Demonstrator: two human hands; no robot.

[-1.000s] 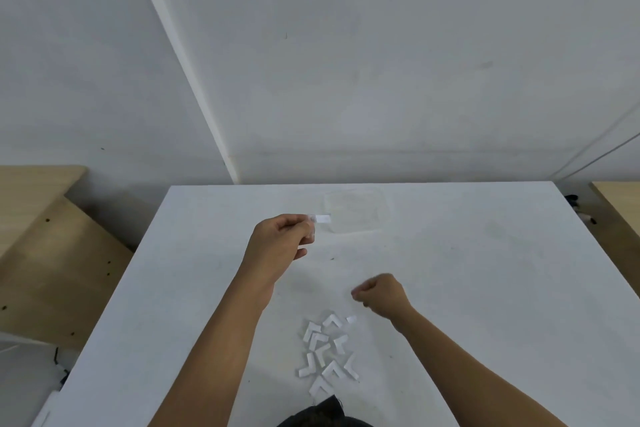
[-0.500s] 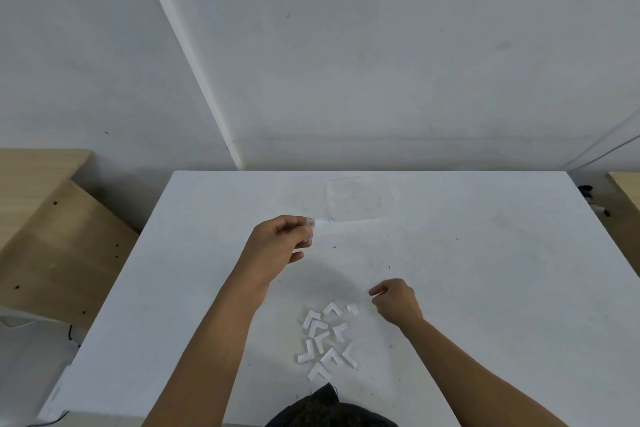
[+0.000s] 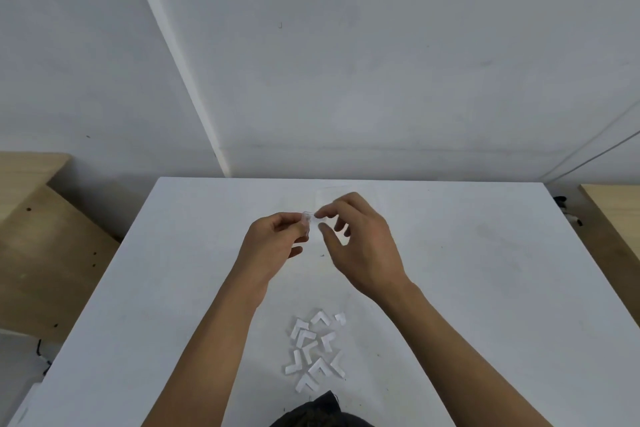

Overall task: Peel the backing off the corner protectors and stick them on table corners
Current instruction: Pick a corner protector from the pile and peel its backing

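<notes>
The small clear corner protector [image 3: 308, 218] is hard to make out: see-through, blurred and half covered by fingertips, so its shape and any backing cannot be told. A faint clear square outline [image 3: 323, 193] near the far edge of the white rectangular table [image 3: 485, 288] is mostly hidden behind the right hand [image 3: 362, 246]; whether it holds anything cannot be told. A dark cloth [image 3: 318, 412] is cut off at the bottom. The protector is held above the table's middle, pinched between the curled thumb and forefinger of the left hand [image 3: 273, 241]. The right forefinger touches its right end with the thumb just below; a pinch cannot be confirmed, and the other fingers are loosely spread. A pile of white L-shaped pieces [image 3: 313, 350] lies on the table, nearer the person.
</notes>
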